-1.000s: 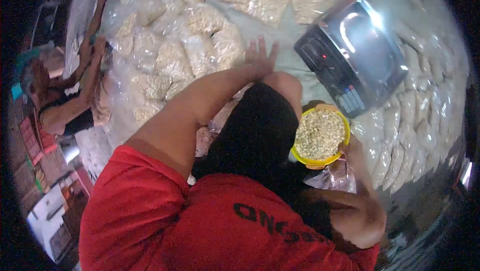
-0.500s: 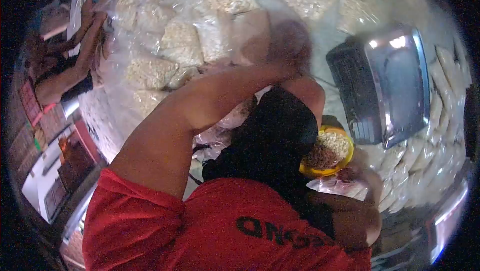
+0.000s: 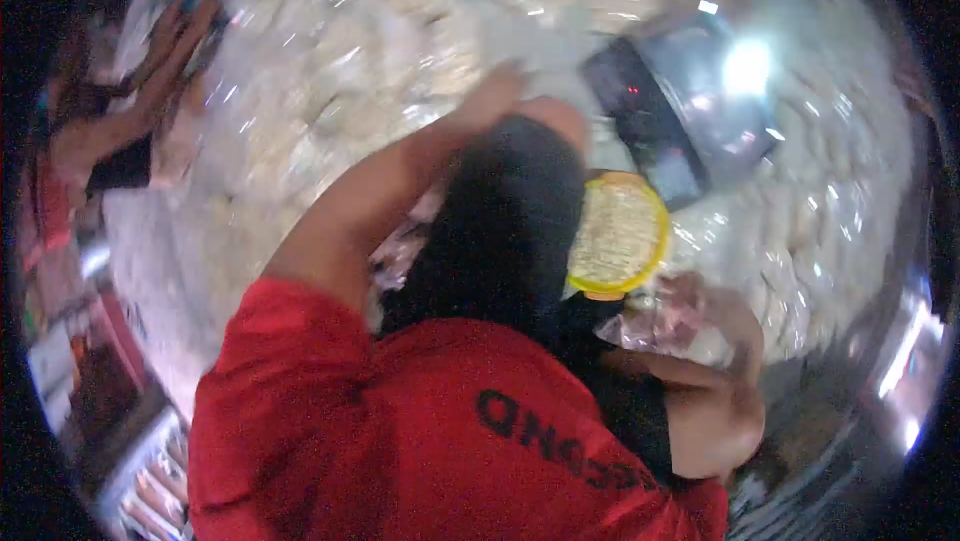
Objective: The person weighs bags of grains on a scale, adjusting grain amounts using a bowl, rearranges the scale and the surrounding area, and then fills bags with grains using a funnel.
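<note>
Blurred by motion, my left hand (image 3: 500, 86) reaches past my bent knee over clear plastic bags of pale contents (image 3: 390, 41); I cannot make out its fingers. On the right, my right hand (image 3: 690, 306) has its fingers closed on a clear, pinkish plastic bag (image 3: 650, 331). Just beyond that hand stands a yellow bowl (image 3: 660, 241) with orange handles, beside my knee. Small pale pieces (image 3: 615, 231) fill it; their kind is too blurred to tell. Behind the bowl sits a digital scale (image 3: 650, 121) with a dark panel, small red lights and a shiny metal top.
Packed plastic bags (image 3: 800, 241) spread around the scale and to the right. My dark-clothed leg (image 3: 490, 221) rises between my arms. Another person's arm (image 3: 130, 121) reaches in at the far left.
The view has shifted, so the scale and bowl appear farther left. My left hand has drawn nearer my knee. More of the bowl shows, and the brown area inside it no longer appears.
</note>
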{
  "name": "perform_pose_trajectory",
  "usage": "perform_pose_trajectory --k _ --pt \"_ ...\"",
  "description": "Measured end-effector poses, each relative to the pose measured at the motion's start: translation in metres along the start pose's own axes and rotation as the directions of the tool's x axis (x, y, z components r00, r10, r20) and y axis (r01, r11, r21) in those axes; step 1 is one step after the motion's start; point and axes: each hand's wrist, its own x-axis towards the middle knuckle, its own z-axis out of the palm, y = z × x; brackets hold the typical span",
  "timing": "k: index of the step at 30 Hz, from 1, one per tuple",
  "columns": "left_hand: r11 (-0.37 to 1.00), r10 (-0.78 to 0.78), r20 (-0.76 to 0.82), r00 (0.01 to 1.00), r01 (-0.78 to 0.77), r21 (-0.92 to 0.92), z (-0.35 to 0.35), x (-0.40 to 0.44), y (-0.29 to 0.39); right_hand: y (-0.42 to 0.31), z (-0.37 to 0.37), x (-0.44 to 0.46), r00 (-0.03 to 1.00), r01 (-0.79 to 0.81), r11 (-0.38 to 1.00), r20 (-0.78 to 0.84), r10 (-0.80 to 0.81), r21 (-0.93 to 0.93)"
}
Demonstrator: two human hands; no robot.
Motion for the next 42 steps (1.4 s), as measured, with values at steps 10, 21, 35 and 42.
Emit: perform_pose_trajectory --k 10,21,35,42 --pt "0.934 -0.333 0.314 0.889 0.356 -0.019 -0.110 -0.156 0.143 0.082 0.060 -0.025 0.923 0.180 0.869 -0.384 0.013 0.461" --pt "0.938 0.137 -0.012 0.990 -0.126 0.323 -0.103 -0.024 0.242 0.208 0.070 0.019 0.739 0.442 0.335 -0.549 0.390 0.832" --pt "0.982 -0.164 0.311 0.936 0.126 0.138 0.041 0.037 0.244 0.136 0.059 0.024 0.329 -0.065 0.741 -0.715 -0.617 -0.669" --pt "0.960 -0.265 0.304 0.915 0.280 -0.007 0.035 0.038 0.236 0.127 0.056 0.012 0.362 -0.089 0.765 -0.736 -0.572 -0.638"
